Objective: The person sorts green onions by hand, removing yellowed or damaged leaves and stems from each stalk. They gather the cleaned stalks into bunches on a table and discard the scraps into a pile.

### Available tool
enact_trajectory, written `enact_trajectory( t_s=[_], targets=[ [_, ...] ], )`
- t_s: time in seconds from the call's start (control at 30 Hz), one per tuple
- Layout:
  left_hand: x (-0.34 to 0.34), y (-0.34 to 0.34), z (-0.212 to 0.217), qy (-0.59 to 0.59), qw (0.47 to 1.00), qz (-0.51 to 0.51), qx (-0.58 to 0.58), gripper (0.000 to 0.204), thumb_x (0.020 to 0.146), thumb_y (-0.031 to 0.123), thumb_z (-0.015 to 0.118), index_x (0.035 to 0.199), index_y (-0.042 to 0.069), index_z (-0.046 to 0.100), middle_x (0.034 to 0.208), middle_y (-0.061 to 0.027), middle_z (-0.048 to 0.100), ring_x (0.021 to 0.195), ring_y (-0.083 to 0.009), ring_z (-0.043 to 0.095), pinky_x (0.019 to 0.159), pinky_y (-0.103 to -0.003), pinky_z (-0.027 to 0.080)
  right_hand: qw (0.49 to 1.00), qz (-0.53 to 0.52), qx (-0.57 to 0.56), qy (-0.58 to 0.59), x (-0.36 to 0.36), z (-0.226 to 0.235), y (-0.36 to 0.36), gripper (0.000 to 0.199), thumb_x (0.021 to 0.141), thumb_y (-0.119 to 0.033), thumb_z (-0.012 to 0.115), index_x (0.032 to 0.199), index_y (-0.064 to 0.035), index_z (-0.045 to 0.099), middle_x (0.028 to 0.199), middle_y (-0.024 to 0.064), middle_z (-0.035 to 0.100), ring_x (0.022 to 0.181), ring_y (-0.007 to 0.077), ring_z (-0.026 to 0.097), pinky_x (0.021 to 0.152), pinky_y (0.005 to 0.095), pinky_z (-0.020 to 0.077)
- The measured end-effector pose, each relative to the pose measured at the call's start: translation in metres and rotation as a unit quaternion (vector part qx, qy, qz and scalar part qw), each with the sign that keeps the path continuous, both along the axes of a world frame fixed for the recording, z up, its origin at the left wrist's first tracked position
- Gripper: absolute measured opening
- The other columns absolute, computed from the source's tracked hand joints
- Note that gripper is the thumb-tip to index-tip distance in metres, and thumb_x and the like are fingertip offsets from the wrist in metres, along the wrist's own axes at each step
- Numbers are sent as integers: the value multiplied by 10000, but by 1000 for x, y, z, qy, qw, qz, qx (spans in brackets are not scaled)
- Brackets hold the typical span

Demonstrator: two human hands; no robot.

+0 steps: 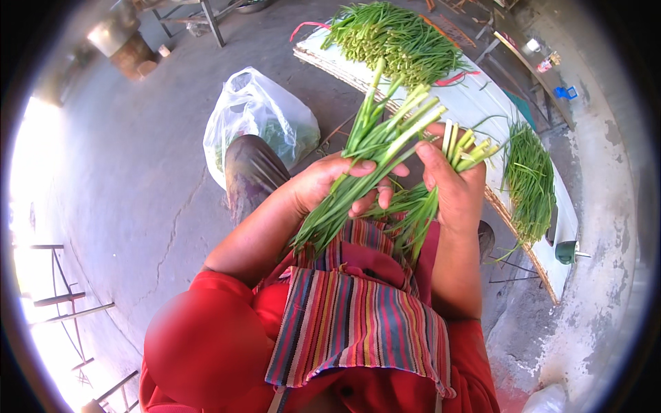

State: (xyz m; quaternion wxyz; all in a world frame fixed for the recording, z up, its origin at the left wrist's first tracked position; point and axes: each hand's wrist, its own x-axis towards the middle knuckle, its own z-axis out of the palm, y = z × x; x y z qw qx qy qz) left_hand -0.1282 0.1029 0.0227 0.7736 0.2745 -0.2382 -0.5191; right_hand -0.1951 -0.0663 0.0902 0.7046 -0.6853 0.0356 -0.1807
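Observation:
A loose bunch of green chives [359, 186] with thick pale stalk ends rests across my left hand [323, 182]. My thumb lies over the stalks and my fingers curl loosely beneath, the leaf tips hanging towards my lap. In my right hand [456, 182] is a smaller bunch of chives [469, 153]. Its pale cut ends stick up past my thumb, and its leaves trail down between my hands. Some right-hand fingers are hidden behind the stalks. Both bunches are above a striped apron [365, 323] on my lap, close together.
A long white board [475, 103] curves ahead and to my right. On it lie a large pile of chives [392, 41] with red ties and a smaller pile [530, 186]. A clear plastic bag [261, 113] holding greenery stands on the concrete floor beside my left knee.

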Motion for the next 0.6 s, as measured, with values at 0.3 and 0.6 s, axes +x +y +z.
enact_trajectory(
  t_s=[0.3, 0.6],
  targets=[
    [-6, 17, 4, 11, 997, 52, 61, 422, 844, 211, 597, 1168, -37, 492, 650, -24, 473, 437, -73, 395, 391, -191, 318, 981, -166, 71, -66, 7, 1, -34, 149, 857, -152, 615, 795, -64, 512, 580, -23, 435, 459, 61, 381, 409, 208, 300],
    [-7, 10, 3, -48, 990, 96, 94, 345, 820, 149, 625, 1106, -16, 527, 667, -36, 511, 473, -81, 445, 402, -196, 347, 951, 2, -306, -43, -16, 1, 1, 270, 753, -83, 706, 1002, -27, 618, 813, 83, 652, 673, 115, 608, 610, 267, 481]
  ],
)
